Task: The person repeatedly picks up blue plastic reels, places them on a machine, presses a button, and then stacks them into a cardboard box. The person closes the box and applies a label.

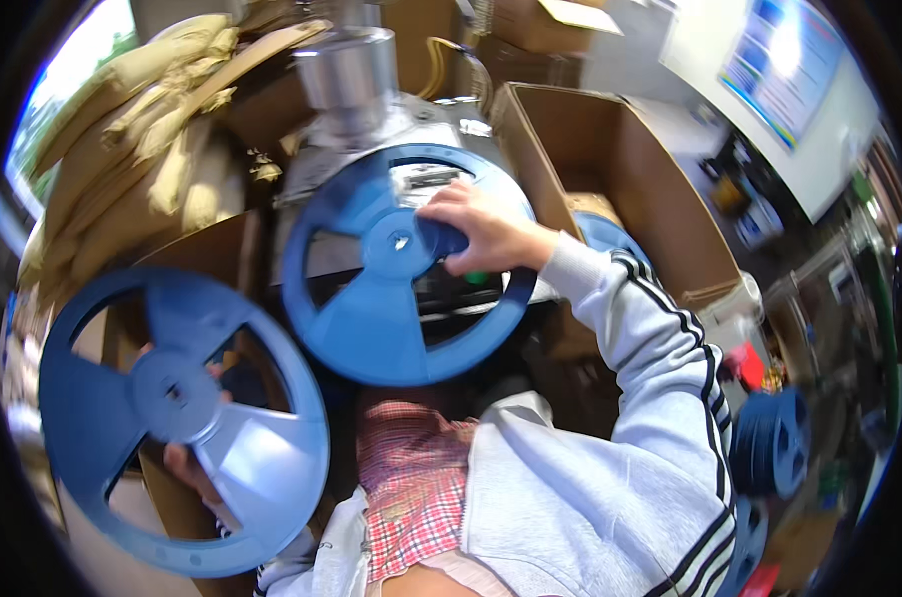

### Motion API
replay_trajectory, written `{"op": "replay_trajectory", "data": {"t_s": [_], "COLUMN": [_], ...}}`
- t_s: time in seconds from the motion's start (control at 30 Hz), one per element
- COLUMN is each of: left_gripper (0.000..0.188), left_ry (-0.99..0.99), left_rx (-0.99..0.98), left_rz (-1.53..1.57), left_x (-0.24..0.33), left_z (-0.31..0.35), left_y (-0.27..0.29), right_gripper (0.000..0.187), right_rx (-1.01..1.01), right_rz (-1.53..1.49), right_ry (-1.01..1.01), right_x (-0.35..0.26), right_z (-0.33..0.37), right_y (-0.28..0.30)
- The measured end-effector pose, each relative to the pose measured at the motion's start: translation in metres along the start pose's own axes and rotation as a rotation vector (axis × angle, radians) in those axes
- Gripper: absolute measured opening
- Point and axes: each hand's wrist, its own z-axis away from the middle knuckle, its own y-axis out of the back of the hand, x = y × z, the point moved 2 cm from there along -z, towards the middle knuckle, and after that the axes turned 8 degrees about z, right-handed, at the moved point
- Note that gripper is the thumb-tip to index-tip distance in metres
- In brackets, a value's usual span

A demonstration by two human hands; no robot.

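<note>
A blue plastic reel [68, 398] with wide spokes and cut-out windows is tilted up at the lower left. My left hand [194, 473] grips it from behind, its fingers partly hidden by the reel and showing through the openings. In the middle, a second blue reel [366, 318] of the same kind is in front of a dark machine [321, 189]. My right hand [491, 227] is closed around the raised part near this reel's hub, thumb below and fingers above. Motion blurs the picture somewhat.
Behind the middle reel rises a shiny metal cylinder [346, 80]. Full tan sacks [122, 129] are piled at the far left. An open cardboard box [660, 189] on the right has blue reel parts [610, 235] beside its inner wall. Stacked blue reels [764, 443] stand at the right.
</note>
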Motion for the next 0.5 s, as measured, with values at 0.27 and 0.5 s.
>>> {"op": "replay_trajectory", "data": {"t_s": [0.27, 0.5], "left_gripper": [0.099, 0.098], "left_ry": [0.258, 0.472], "left_rx": [0.028, 0.059], "left_rz": [-0.133, -0.271], "left_x": [-0.084, -0.131], "left_z": [-0.007, 0.013], "left_y": [0.025, 0.023], "right_gripper": [0.065, 0.060], "right_rx": [0.729, 0.746], "right_rz": [0.368, 0.932], "right_ry": [-0.720, -1.663], "right_x": [-0.100, -0.112], "right_z": [0.313, 0.599], "right_y": [0.065, -0.020]}}
